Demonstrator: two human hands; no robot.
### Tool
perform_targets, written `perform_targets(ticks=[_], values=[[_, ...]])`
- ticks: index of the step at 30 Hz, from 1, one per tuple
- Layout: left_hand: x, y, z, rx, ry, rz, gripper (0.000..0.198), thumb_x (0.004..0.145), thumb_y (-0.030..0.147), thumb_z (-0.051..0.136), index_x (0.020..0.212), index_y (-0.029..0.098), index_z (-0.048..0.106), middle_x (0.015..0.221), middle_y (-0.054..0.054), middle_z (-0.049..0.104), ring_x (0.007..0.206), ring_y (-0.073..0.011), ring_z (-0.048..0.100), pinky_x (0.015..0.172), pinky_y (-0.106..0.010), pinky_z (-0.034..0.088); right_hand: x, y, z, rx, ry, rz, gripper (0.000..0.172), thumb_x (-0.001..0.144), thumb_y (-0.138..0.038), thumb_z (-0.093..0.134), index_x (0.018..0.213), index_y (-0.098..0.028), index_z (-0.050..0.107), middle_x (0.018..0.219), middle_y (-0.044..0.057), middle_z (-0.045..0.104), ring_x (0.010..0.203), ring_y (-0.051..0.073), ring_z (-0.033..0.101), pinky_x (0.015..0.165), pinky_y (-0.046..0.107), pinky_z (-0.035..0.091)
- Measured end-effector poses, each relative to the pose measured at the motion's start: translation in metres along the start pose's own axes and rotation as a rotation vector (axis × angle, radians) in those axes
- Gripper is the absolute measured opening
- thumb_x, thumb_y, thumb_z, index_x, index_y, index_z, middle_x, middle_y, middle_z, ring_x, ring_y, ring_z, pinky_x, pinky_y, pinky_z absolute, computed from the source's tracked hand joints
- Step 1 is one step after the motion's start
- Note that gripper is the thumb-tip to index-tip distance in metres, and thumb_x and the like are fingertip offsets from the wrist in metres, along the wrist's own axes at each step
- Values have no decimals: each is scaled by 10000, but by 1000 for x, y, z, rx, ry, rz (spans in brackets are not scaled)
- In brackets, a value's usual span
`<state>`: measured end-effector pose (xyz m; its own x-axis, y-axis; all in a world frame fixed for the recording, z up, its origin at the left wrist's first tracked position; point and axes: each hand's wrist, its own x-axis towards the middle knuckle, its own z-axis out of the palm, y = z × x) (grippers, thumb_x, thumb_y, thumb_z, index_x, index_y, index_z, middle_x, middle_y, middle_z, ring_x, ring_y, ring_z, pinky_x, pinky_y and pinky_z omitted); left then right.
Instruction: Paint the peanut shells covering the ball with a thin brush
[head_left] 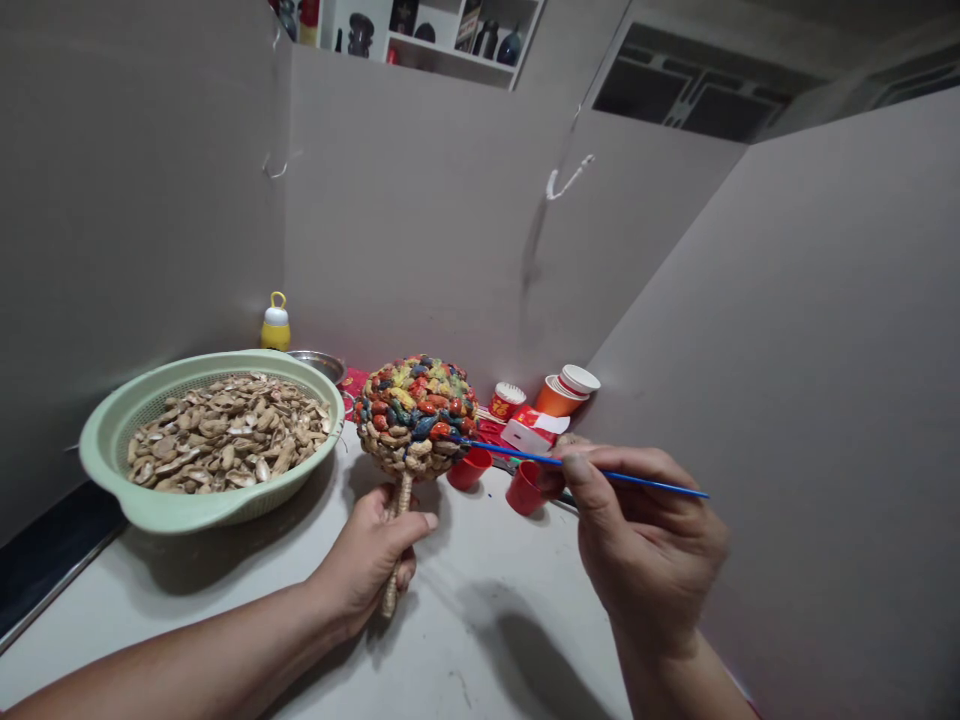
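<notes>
My left hand is wrapped round the wound stem of a ball-topped craft piece, holding it upright above the table. Peanut shells cover the ball; many are painted red, yellow, blue and green, while the lower ones are bare. Between thumb and fingers, my right hand pinches a slim blue paintbrush. The brush tip meets the right side of the ball, by a red shell. Just behind stand two small red cups, whose contents I cannot make out.
At left a green colander holds many peanut shells. Behind it are a metal bowl and a yellow bottle. Paper cups and a red-and-white box sit at the back right. Grey walls enclose the white table.
</notes>
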<state>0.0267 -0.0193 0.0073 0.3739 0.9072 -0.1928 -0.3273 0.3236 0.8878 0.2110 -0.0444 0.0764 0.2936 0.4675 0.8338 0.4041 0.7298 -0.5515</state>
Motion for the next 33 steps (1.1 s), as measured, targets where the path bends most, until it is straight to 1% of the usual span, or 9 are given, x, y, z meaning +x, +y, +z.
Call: perform_targets(ticks=[7, 14, 20, 24, 27, 28, 29, 31, 33], values=[[1, 0, 1, 41, 12, 53, 404, 684, 414, 762, 933, 224, 506, 535, 159, 377, 351, -28, 301, 347, -164, 269, -2, -1, -1, -39, 17, -53, 104, 870, -264, 797, 832, -215, 714, 752, -4, 749, 532, 116, 688, 477, 220, 593], [1, -1, 0, 46, 13, 50, 419, 670, 429, 770, 919, 217, 509, 567, 153, 403, 351, -18, 306, 346, -163, 266, -3, 0, -4, -87, 68, -30, 161, 858, -311, 820, 818, -197, 713, 754, 1, 747, 510, 125, 692, 457, 225, 581], [0, 2, 1, -11, 17, -29, 483, 609, 438, 790, 901, 243, 458, 551, 157, 418, 348, -13, 304, 348, -152, 226, 0, 2, -4, -101, 101, -16, 150, 853, -290, 823, 816, -188, 720, 714, -14, 722, 508, 120, 695, 466, 206, 577], [0, 6, 2, -44, 6, -75, 512, 576, 447, 794, 895, 252, 445, 512, 164, 403, 347, -16, 284, 347, -152, 210, 1, 0, -4, -88, 108, -33, 162, 860, -300, 818, 819, -180, 717, 720, -3, 738, 501, 124, 690, 459, 215, 577], [-1, 8, 3, -53, 0, -97, 532, 556, 451, 802, 891, 257, 437, 495, 166, 397, 347, -19, 276, 346, -152, 199, -1, 2, -5, -90, 100, -125, 104, 867, -224, 800, 832, -180, 713, 778, 6, 758, 544, 127, 710, 495, 229, 601], [-2, 8, 3, -55, -5, -100, 532, 554, 449, 802, 890, 257, 438, 494, 166, 399, 348, -18, 274, 346, -152, 196, -2, 3, -5, -96, 80, -183, 82, 862, -178, 794, 848, -182, 714, 795, 7, 762, 587, 135, 730, 523, 234, 614], [-2, 8, 3, -58, -9, -101, 528, 555, 447, 801, 890, 257, 439, 492, 165, 401, 348, -18, 273, 346, -151, 194, -3, 5, -6, -104, 51, -254, 97, 850, -128, 788, 874, -187, 715, 808, 5, 765, 641, 146, 751, 566, 247, 632], [-3, 7, 3, -63, -19, -101, 512, 563, 443, 796, 888, 255, 447, 488, 163, 402, 348, -17, 269, 345, -151, 192, -5, 10, -8, -135, -19, -402, 214, 818, -32, 771, 946, -194, 716, 845, 6, 771, 754, 169, 780, 678, 292, 663], [-3, 7, 3, -71, -28, -98, 493, 574, 442, 791, 879, 253, 453, 479, 162, 392, 349, -17, 261, 344, -152, 192, -7, 15, -11, -183, -92, -531, 308, 785, 33, 758, 992, -190, 710, 867, 9, 771, 806, 177, 785, 750, 321, 669]])
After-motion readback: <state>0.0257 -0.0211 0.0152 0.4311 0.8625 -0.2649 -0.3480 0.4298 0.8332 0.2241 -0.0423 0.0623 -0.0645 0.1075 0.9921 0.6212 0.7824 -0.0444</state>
